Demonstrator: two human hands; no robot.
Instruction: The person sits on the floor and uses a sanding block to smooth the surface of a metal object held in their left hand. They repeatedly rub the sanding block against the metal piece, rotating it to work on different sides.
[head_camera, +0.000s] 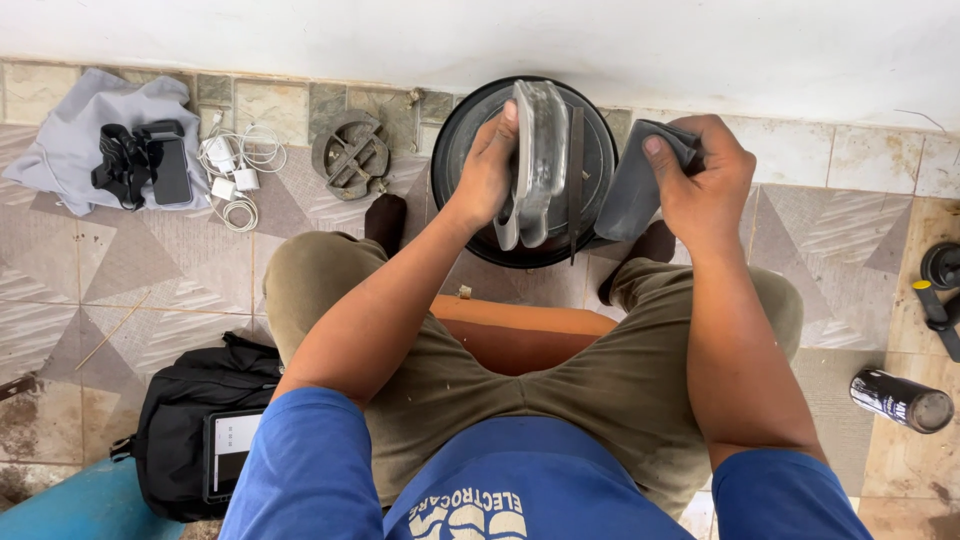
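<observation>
1. Landmark: round black housing on the tiled floor, against the wall, between the person's feet.
2. Far left of it: grey cloth carrying a black strap bundle; white cables and chargers next; round grey slotted part just left of the housing. Black bag lies lower left, well apart.
3. Left hand over the housing's middle, grip closed around a grey fan blade held on edge above the opening.
4. Right hand at the housing's right rim, grip pinched shut on a dark grey rag, just beside the blade, not touching it.
5. Black spray can lies on its side, far right, lower.
6. Risk, my read: the blade sits in a one-handed grip; a hard wipe could twist it loose into the housing.
</observation>
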